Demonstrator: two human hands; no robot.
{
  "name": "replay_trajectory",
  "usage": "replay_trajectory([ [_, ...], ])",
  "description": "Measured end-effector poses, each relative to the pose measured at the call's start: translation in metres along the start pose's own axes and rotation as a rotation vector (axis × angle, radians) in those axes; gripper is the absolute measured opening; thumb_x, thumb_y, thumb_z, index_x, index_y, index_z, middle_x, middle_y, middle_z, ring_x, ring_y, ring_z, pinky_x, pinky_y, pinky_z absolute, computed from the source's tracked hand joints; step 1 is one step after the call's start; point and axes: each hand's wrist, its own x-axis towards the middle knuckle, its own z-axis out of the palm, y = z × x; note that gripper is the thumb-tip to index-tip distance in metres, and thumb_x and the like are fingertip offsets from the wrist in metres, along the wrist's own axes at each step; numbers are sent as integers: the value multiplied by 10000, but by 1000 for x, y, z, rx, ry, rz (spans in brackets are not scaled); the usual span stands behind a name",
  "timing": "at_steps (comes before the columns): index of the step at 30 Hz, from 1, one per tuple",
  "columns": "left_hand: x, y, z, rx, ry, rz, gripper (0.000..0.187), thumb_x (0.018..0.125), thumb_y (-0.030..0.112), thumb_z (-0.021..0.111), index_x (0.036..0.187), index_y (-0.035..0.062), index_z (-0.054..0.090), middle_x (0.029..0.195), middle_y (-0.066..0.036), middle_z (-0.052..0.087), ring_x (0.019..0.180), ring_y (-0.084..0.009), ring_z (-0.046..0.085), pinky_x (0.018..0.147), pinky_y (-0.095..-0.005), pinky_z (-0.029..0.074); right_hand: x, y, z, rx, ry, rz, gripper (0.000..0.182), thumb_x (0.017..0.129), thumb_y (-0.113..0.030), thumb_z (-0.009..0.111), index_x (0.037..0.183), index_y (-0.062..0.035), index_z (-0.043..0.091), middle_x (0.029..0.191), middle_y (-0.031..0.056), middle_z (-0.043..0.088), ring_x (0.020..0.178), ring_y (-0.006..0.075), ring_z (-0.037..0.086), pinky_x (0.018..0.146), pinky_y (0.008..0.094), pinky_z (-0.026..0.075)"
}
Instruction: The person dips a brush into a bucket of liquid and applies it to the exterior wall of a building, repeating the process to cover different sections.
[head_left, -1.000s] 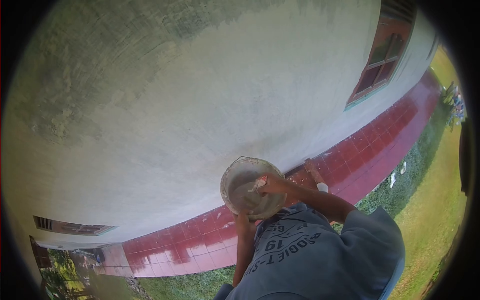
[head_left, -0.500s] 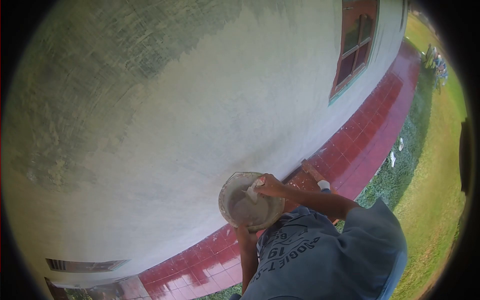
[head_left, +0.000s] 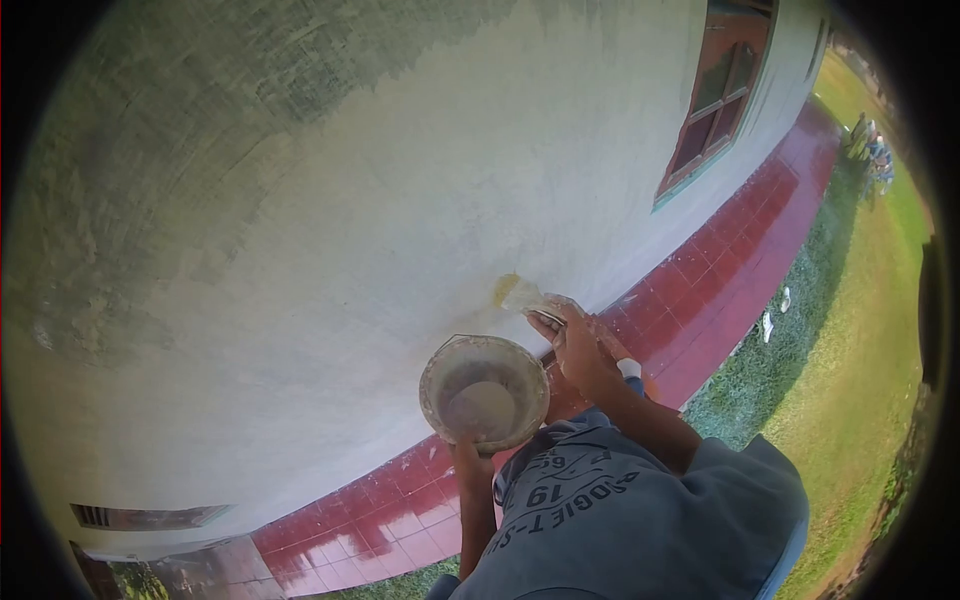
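Observation:
A paintbrush with pale bristles is in my right hand, its yellowish tip at the whitish wall. The fingers are wrapped round its handle. My left hand grips the near rim of a paint-smeared bucket, tilted so that its inside faces me. Pale greyish paint lies in the bottom, and a thin wire handle shows along the far rim. The bucket hangs close in front of my shirt, below and left of the brush.
Dark, patchy grey-green plaster covers the wall's upper left. A brown-framed window is at upper right. Red floor tiles run along the wall's foot, with grass beyond. White objects lie at the grass edge.
My right hand has lifted the brush out of the bucket and carried it up to the wall. The bucket has shifted slightly left in view, still in my left hand.

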Motion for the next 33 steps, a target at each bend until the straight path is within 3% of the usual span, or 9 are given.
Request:
replay_trajectory([
  [5, -7, -1, 0, -135, 49, -67, 272, 765, -24, 718, 1009, -13, 598, 1122, -194, 566, 939, -340, 639, 834, -456, 571, 21, 3, 48, 48, 97, -235, 193, 962, -76, 597, 1115, 42, 597, 1110, 138, 652, 1013, 216, 683, 992, 349, 593],
  [8, -16, -7, 4, 507, -3, 380, 352, 683, -26, 796, 978, -12, 604, 1103, -215, 583, 904, -350, 642, 804, -429, 557, 37, -14, 94, 60, 75, -291, 152, 970, -22, 593, 1100, 55, 585, 1149, 148, 639, 1075, 236, 669, 1030, 387, 579],
  [11, -2, -28, -12, -33, 65, 60, 286, 836, -91, 476, 1103, -60, 574, 1242, -190, 480, 1100, -326, 592, 799, -399, 601, 38, -41, 116, 108, -83, -347, 140, 978, -8, 563, 1098, 60, 581, 1135, 157, 652, 1058, 248, 684, 1043, 396, 572],
  [13, -2, -37, -21, 913, -64, 498, 348, 843, -58, 488, 1186, -33, 534, 1262, -195, 476, 1102, -344, 597, 794, -404, 602, 31, -54, 119, 104, -121, -402, 129, 973, -14, 563, 1086, 45, 583, 1103, 137, 640, 1065, 257, 682, 1040, 390, 570],
  [14, 6, -47, -18, 906, -49, 493, 348, 843, -58, 488, 1186, -33, 534, 1262, -195, 476, 1102, -344, 597, 794, -404, 602, 33, -58, 117, 103, -156, -468, 119, 968, -21, 564, 1075, 30, 584, 1071, 117, 628, 1071, 265, 680, 1037, 384, 569],
  [17, 16, -56, -5, 51, 203, 129, 285, 805, 26, 607, 1079, -34, 559, 1078, -204, 595, 914, -341, 648, 755, -472, 596, 60, -42, 88, 47, -171, -554, 102, 977, 4, 536, 1062, 43, 576, 1077, 126, 627, 1094, 298, 681, 1045, 444, 562],
  [19, 8, -16, 26, -262, 232, -145, 538, 823, 18, 502, 1354, 17, 416, 1263, -210, 513, 1134, -384, 610, 826, -495, 629, 84, -9, 55, -34, -53, -545, 106, 970, 8, 536, 1059, 46, 577, 1062, 130, 620, 1063, 297, 681, 1016, 460, 579],
  [24, 4, 4, 41, -273, 172, -125, 578, 817, 9, 485, 1390, 15, 404, 1285, -215, 521, 1162, -397, 608, 836, -540, 628, 131, 54, -56, -13, 440, -305, 118, 938, -32, 589, 1045, 16, 595, 1056, 127, 613, 967, 243, 672, 907, 401, 623],
  [33, 15, -14, 11, -252, 249, -172, 584, 813, -26, 492, 1385, 54, 407, 1238, -167, 528, 1076, -352, 625, 830, -535, 605, 63, -47, 111, 139, 48, -452, 154, 965, -30, 547, 1108, 27, 550, 1110, 155, 603, 1005, 281, 677, 1006, 425, 579],
])
